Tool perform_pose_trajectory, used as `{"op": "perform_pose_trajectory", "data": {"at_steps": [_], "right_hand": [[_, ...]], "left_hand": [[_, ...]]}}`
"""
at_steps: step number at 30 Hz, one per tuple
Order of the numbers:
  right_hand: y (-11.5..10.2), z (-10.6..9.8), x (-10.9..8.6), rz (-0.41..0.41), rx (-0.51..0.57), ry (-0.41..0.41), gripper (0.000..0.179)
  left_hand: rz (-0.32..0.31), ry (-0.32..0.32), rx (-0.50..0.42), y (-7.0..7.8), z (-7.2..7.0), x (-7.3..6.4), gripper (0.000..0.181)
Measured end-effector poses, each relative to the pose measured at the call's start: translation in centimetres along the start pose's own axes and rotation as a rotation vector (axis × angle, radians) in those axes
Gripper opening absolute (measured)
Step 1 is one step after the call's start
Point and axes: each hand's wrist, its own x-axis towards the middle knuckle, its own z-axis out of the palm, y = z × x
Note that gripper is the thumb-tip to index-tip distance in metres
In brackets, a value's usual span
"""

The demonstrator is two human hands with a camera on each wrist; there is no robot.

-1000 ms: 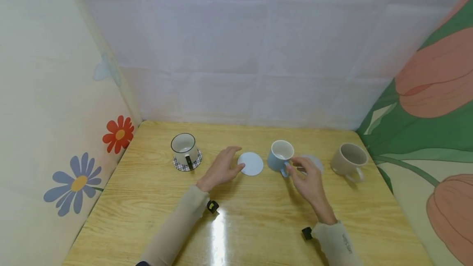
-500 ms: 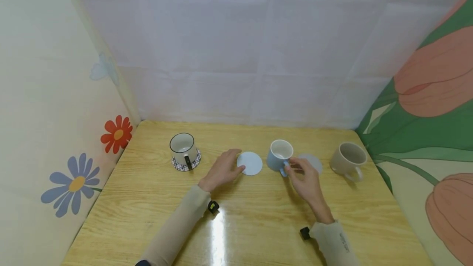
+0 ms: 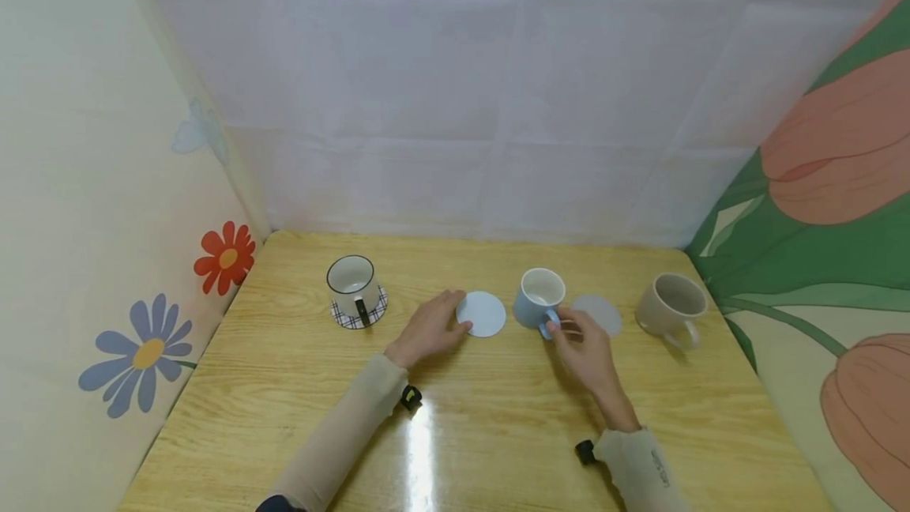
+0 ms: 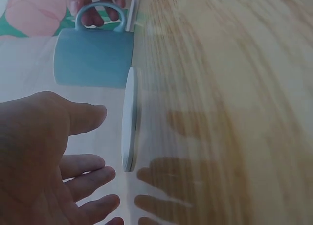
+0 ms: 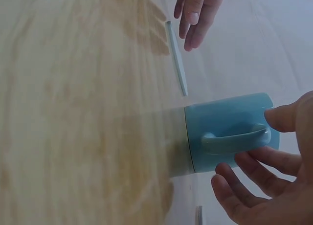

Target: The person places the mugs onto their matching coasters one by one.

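Note:
A light blue mug [image 3: 539, 299] with a white inside stands upright on the wooden table [image 3: 498, 433]. My right hand [image 3: 586, 346] is at its handle [image 5: 234, 141], the thumb near the handle's upper end and loosely bent fingers along its other side. Left of the mug lies a round pale blue coaster [image 3: 481, 314]. My left hand [image 3: 429, 328] hovers at this coaster's left edge, thumb and fingers spread apart with nothing between them. In the left wrist view the coaster's thin edge [image 4: 129, 120] lies just beyond those fingertips.
A white mug [image 3: 353, 284] with a black rim and handle stands on a checked coaster [image 3: 341, 317] at the left. To the right are a round grey coaster [image 3: 599, 314] and a beige mug [image 3: 671, 308]. A white cloth [image 3: 462, 101] hangs behind the table.
My right hand has shifted slightly left, closer in around the blue mug's handle. My left hand has moved very little, and the mugs and coasters stay in place.

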Motion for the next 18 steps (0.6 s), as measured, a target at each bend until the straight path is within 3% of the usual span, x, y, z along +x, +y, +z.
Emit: {"op": "perform_pose_trajectory", "data": {"at_steps": [8, 18], "right_hand": [[0.59, 0.22, -0.13, 0.009, -0.031, -0.028, 0.03], [0.78, 0.28, 0.01, 0.045, -0.019, -0.075, 0.025]], "left_hand": [[-0.035, -0.029, -0.013, -0.06, 0.09, -0.12, 0.059], [-0.059, -0.072, 0.065, 0.18, 0.11, -0.23, 0.071]]}}
